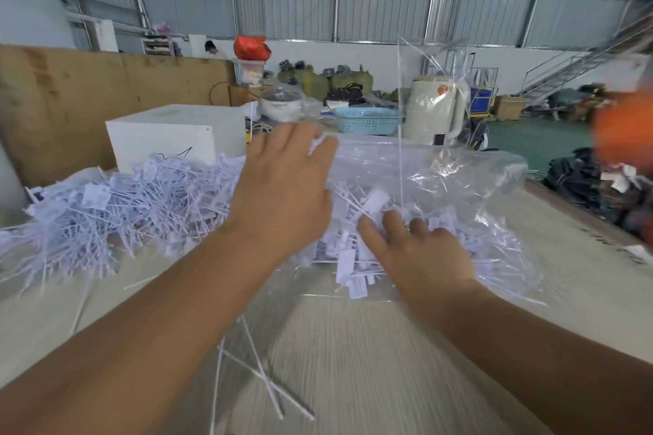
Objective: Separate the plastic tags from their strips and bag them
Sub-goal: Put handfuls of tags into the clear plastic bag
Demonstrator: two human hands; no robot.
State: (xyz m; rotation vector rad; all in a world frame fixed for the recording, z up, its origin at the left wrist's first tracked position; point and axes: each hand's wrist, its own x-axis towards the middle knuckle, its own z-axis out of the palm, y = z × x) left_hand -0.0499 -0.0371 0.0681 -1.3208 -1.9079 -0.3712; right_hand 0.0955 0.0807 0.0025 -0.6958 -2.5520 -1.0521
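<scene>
Tags (353, 258) under right hand (420, 258), in bag (459, 180)

Two hands (282, 194) work. One clear plastic bag (459, 184), one white box (166, 134), one blue basket (367, 120). Tags (106, 208) lie heaped past counting.

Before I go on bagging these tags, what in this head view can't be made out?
- Left hand: fingertips curl over the clear bag; its grip is hidden.
- Right hand: fingertips are buried among the tags; hold unclear.
- Bag mouth: lost in clear film and glare.
- Orange object: blurred, cut by the right edge.
- White box: marking partly hidden by the strip pile.
</scene>
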